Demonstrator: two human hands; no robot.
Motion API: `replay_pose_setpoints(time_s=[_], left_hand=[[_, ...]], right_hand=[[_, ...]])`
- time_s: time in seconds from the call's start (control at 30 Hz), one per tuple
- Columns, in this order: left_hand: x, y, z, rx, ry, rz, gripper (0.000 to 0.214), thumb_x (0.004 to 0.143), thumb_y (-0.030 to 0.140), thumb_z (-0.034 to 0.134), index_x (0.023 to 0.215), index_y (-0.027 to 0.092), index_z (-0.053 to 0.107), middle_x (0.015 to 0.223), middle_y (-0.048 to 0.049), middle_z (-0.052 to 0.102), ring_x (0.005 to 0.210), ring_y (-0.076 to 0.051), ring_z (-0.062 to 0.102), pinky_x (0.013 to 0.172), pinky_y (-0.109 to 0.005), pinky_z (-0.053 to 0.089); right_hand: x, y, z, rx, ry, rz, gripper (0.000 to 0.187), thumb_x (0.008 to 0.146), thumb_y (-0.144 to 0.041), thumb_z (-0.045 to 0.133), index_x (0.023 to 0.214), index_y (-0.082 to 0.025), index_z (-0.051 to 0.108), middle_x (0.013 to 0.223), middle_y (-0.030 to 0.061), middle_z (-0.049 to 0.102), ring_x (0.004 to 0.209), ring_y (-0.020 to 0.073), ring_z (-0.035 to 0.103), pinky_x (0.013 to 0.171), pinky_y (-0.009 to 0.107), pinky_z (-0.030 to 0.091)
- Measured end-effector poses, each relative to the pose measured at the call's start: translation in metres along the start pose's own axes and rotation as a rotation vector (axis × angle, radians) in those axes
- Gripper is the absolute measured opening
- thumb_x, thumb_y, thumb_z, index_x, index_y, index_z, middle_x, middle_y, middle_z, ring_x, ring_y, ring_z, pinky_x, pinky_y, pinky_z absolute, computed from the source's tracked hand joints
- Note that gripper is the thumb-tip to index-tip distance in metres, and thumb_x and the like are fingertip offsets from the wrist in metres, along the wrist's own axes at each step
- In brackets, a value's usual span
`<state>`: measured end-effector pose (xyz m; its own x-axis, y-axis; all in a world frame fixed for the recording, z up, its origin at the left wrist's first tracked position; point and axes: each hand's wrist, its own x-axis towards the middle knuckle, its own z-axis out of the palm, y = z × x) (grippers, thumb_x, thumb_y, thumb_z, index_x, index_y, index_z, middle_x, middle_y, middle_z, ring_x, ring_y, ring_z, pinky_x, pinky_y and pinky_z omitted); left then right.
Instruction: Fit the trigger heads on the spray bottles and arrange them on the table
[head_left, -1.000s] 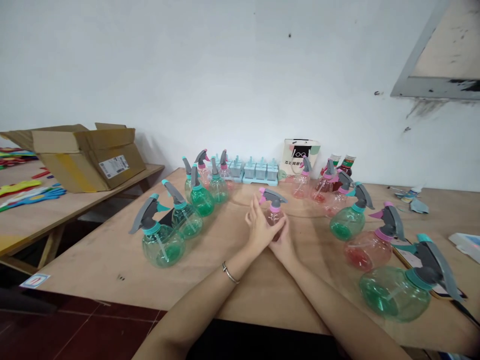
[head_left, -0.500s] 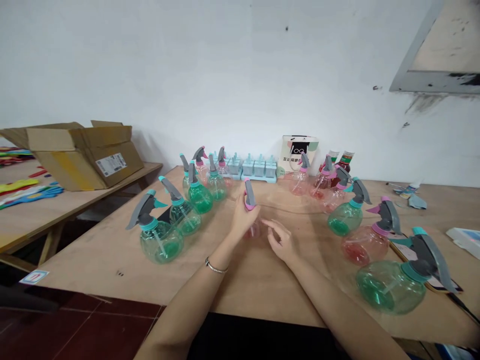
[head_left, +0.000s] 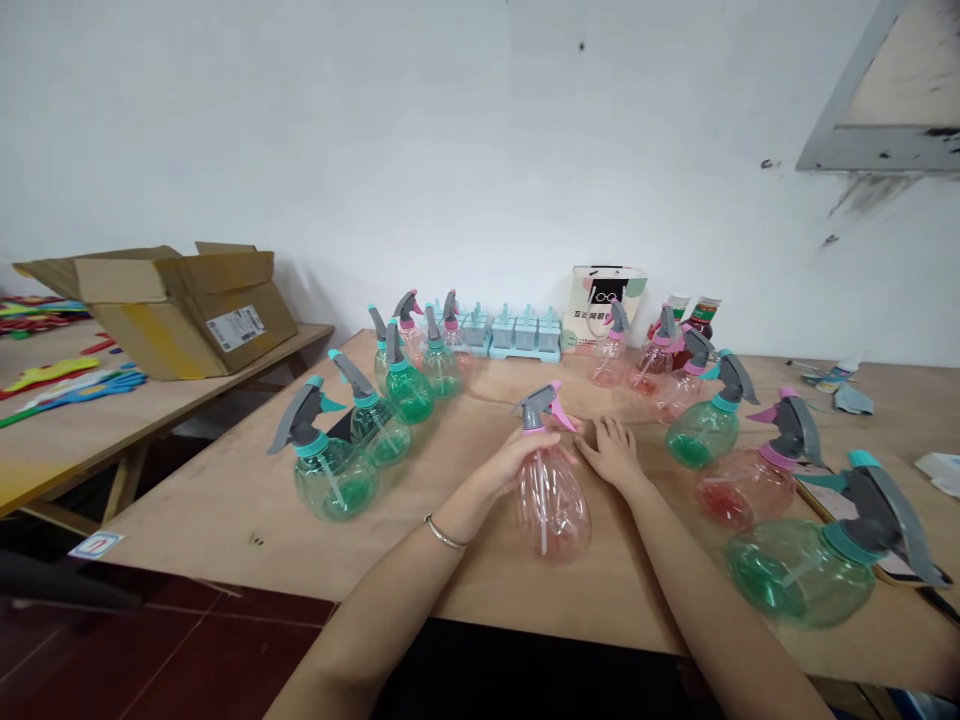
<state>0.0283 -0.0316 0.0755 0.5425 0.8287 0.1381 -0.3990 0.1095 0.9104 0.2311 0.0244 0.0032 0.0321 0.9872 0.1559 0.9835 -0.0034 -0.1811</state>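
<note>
A clear pink spray bottle (head_left: 551, 500) with a grey and pink trigger head hangs in the air above the wooden table (head_left: 487, 560), its round base toward me. My left hand (head_left: 517, 455) is closed round its neck just under the trigger head. A bracelet sits on that wrist. My right hand (head_left: 615, 452) lies flat on the table just right of the bottle, fingers stretched out, holding nothing.
Green spray bottles (head_left: 334, 475) stand in a row at the left, pink and green ones (head_left: 750, 480) at the right. Light blue moulds (head_left: 521, 335) and a small paper bag (head_left: 604, 305) stand by the wall. An open cardboard box (head_left: 180, 305) rests on the left table.
My left hand has lifted the pink bottle off the table and brought it nearer to me. My right hand has let go and moved to the table, fingers flat.
</note>
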Motion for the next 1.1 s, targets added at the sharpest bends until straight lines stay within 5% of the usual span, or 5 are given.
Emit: replay_pose_setpoints(time_s=[0.27,0.5,0.7,0.9,1.1], left_hand=[[0.002,-0.006,0.013,-0.162,0.109,0.038,0.03,0.058,0.033,0.079,0.071,0.014,0.06,0.066,0.0004,0.06,0.063,-0.017,0.066,0.068,-0.029,0.05],[-0.002,-0.004,0.006,-0.086,-0.047,0.059,0.044,0.069,0.032,0.073,0.108,0.012,0.066,0.116,-0.0134,0.067,0.067,-0.016,0.068,0.069,-0.029,0.049],[-0.002,-0.007,0.009,-0.141,0.161,0.094,0.032,0.061,0.032,0.078,0.08,0.013,0.063,0.076,-0.0045,0.069,0.063,-0.019,0.067,0.071,-0.031,0.05],[-0.006,0.001,0.011,-0.105,0.002,0.102,0.038,0.066,0.031,0.073,0.099,0.013,0.067,0.109,-0.0116,0.07,0.062,-0.015,0.066,0.086,-0.038,0.05],[-0.006,-0.002,0.003,-0.189,0.02,0.068,0.019,0.063,0.025,0.071,0.076,0.014,0.064,0.073,-0.0028,0.067,0.06,-0.016,0.065,0.087,-0.038,0.05]], right_hand=[[-0.002,-0.006,-0.003,-0.03,-0.042,-0.02,0.063,0.095,-0.049,0.036,0.145,-0.011,0.037,0.155,0.0179,0.03,0.145,0.0297,0.025,0.116,0.049,0.017],[-0.003,-0.004,-0.004,-0.008,-0.033,-0.054,0.061,0.095,-0.05,0.034,0.143,-0.013,0.039,0.153,0.0169,0.033,0.144,0.0286,0.027,0.115,0.05,0.018],[-0.003,-0.006,-0.003,-0.017,-0.04,-0.024,0.063,0.095,-0.049,0.035,0.145,-0.011,0.037,0.154,0.0175,0.031,0.145,0.0286,0.024,0.117,0.049,0.015],[-0.003,-0.005,-0.003,-0.015,-0.044,-0.035,0.062,0.095,-0.049,0.034,0.145,-0.012,0.037,0.155,0.0172,0.031,0.145,0.0289,0.025,0.116,0.05,0.016],[-0.003,-0.005,-0.004,-0.015,-0.071,-0.028,0.064,0.095,-0.05,0.034,0.146,-0.011,0.036,0.156,0.0167,0.029,0.146,0.0284,0.022,0.117,0.048,0.014]])
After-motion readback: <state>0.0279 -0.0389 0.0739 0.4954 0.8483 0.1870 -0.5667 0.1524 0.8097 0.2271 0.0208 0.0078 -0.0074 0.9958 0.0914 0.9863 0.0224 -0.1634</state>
